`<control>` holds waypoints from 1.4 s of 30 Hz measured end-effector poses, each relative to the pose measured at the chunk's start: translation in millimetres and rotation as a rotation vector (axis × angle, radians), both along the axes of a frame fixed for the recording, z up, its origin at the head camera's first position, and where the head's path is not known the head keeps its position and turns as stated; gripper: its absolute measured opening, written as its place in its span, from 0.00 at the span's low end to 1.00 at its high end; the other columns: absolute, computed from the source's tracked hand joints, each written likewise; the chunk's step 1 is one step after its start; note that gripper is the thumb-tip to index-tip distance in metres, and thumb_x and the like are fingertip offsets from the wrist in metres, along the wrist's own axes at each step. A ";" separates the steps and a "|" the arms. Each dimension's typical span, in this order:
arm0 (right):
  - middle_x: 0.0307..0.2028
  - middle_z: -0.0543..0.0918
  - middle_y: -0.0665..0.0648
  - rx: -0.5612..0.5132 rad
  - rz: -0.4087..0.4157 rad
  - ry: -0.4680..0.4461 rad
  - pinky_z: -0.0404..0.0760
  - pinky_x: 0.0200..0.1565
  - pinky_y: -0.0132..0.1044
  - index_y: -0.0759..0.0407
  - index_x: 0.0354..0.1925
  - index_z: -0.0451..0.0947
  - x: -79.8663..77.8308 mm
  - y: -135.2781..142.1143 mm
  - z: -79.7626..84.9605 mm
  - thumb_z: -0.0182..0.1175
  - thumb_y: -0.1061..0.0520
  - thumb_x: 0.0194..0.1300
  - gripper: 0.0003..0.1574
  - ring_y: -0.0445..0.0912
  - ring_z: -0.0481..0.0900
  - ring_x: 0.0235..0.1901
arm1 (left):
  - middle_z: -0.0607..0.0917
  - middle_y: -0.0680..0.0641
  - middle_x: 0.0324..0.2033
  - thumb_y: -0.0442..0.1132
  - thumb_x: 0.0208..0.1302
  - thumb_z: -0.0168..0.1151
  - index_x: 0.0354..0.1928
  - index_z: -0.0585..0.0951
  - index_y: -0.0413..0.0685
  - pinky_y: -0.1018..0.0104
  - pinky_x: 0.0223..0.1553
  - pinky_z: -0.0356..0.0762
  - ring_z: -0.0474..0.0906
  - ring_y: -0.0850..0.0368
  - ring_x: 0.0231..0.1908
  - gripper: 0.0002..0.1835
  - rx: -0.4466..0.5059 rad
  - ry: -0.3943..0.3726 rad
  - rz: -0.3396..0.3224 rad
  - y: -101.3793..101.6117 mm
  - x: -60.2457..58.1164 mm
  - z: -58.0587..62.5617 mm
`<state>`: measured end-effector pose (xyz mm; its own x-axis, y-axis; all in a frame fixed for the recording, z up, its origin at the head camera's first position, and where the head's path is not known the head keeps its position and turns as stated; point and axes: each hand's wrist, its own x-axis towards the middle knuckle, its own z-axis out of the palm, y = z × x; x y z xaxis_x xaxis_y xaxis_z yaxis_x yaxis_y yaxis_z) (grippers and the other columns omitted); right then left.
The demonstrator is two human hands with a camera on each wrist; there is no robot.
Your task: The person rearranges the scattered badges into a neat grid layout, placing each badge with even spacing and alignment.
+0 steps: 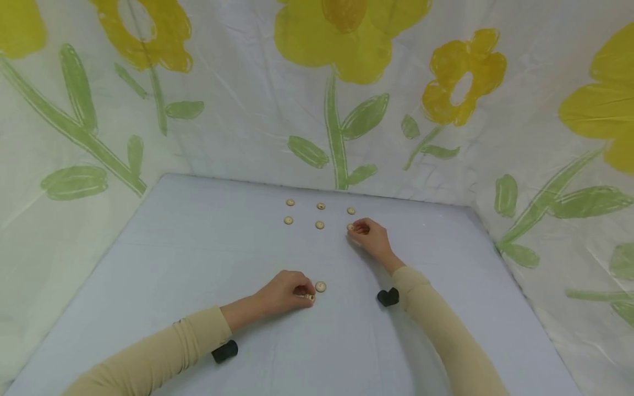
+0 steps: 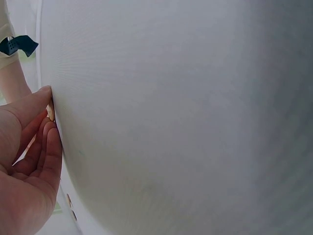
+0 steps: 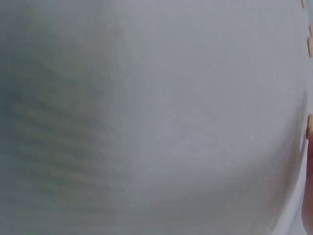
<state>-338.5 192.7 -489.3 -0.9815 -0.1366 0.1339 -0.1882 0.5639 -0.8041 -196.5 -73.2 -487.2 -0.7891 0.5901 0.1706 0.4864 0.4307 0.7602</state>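
Observation:
Small round wooden discs with dark markings lie on the white table (image 1: 198,264). My right hand (image 1: 370,237) holds a disc (image 1: 350,226) by its edge with the fingertips, at the right end of the nearer row. Nearer to me, my left hand (image 1: 287,291) pinches small wooden discs (image 1: 310,297) between thumb and fingers, low over the tabletop; how many cannot be told. Just beside those fingertips lies a single disc (image 1: 320,286). The left wrist view shows a disc edge (image 2: 51,110) between the thumb and fingers. Only a sliver of the right hand (image 3: 308,188) shows in the right wrist view.
The far row has three discs, at left (image 1: 290,202), middle (image 1: 321,206) and right (image 1: 351,210). In the nearer row are a left disc (image 1: 288,220) and a middle disc (image 1: 320,225). A flower-painted white curtain (image 1: 238,126) stands behind the table's far edge.

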 end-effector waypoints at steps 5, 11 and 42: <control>0.39 0.84 0.57 0.021 0.013 -0.082 0.78 0.43 0.37 0.61 0.46 0.80 6.7 -3.3 0.3 0.69 0.54 0.60 0.18 0.48 0.80 0.40 | 0.84 0.53 0.33 0.34 0.56 0.72 0.37 0.85 0.44 0.71 0.39 0.78 0.79 0.62 0.35 0.07 -0.002 -0.006 0.000 0.6 0.1 -0.6; 0.36 0.83 0.55 0.016 0.058 -0.080 0.78 0.43 0.33 0.61 0.44 0.81 16.6 -7.4 1.1 0.70 0.56 0.59 0.17 0.45 0.79 0.38 | 0.84 0.54 0.32 0.35 0.57 0.71 0.37 0.85 0.45 0.70 0.39 0.78 0.79 0.63 0.35 0.07 -0.011 -0.011 0.003 0.6 -1.8 -2.2; 0.34 0.82 0.48 -0.003 0.463 -0.018 0.79 0.41 0.33 0.56 0.42 0.81 68.9 -18.4 -4.8 0.72 0.57 0.56 0.15 0.42 0.78 0.36 | 0.85 0.53 0.32 0.33 0.56 0.72 0.37 0.85 0.43 0.70 0.38 0.78 0.79 0.62 0.34 0.07 0.001 0.001 -0.004 0.8 -2.6 -0.9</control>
